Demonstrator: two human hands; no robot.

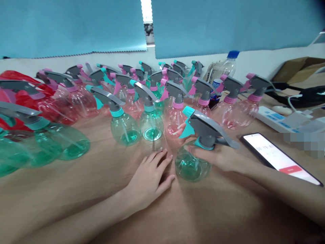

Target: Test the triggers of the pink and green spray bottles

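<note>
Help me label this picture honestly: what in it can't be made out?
Head view, throughout:
Right hand: fingers partly hidden behind the held green bottle.
Leftmost green bottle: cut off by the left edge.
Back-row bottles: bodies mostly hidden by nearer bottles.
Phone: small text under the timer, too small and blurred.

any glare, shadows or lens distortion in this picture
Head view: glaring light between the blue cloths, bright phone screen; glints on the middle green bottle; left-edge bottles stretched sideways; soft shadow on the table below the right forearm.
</note>
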